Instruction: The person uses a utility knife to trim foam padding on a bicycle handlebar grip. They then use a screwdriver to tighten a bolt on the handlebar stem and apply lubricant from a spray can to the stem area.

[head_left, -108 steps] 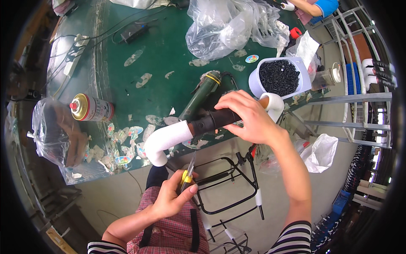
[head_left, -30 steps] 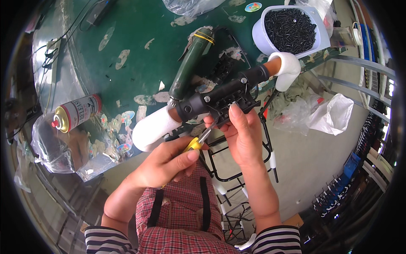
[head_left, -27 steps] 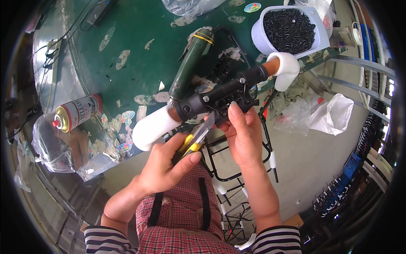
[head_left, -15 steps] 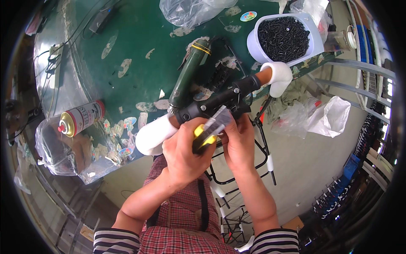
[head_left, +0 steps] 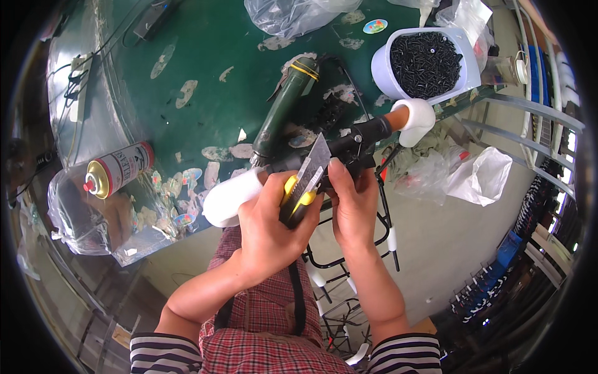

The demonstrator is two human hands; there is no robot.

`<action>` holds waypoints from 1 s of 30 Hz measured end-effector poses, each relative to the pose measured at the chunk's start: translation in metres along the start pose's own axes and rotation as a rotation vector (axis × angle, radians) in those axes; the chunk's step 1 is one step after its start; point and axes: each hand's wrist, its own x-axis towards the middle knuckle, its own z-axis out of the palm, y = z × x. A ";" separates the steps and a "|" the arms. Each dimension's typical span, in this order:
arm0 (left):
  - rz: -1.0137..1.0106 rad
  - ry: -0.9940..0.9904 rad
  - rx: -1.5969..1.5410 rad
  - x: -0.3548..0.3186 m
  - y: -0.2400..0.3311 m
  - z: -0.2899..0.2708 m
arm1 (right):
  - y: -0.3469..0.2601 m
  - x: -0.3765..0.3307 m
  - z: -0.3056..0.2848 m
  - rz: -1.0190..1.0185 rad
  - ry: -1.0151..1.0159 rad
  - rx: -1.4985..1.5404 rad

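Left fingers [head_left: 271, 189]: we're gripping a yellow cutter [head_left: 298, 198].
Right fingers [head_left: 369, 183]: pinching a black fitting [head_left: 360, 164].
Foam-ended bar [head_left: 369, 132]: slanting along table [head_left: 218, 115]'s near edge, green driver [head_left: 281, 113] lying beyond.
Screw tub [head_left: 471, 65]: sitting far right.
Spray can [head_left: 129, 166]: bearing print, left.

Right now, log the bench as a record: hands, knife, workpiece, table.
left hand: grips yellow-and-black utility knife
blade: extended, pointing away from the person
right hand: at black tube fitting; grip partly hidden
white foam sleeves: one each end
green table: spray can left, green cylindrical tool middle, tub of black screws right
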 end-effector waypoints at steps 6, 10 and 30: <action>0.004 -0.102 -0.199 -0.003 -0.006 -0.015 | 0.003 0.006 0.003 0.049 0.058 0.053; 0.040 -0.193 -0.193 -0.021 -0.015 -0.032 | 0.002 0.010 0.005 0.038 0.053 -0.008; -0.291 -0.429 -0.126 -0.038 -0.030 -0.025 | 0.001 0.024 0.000 0.059 -0.020 -0.079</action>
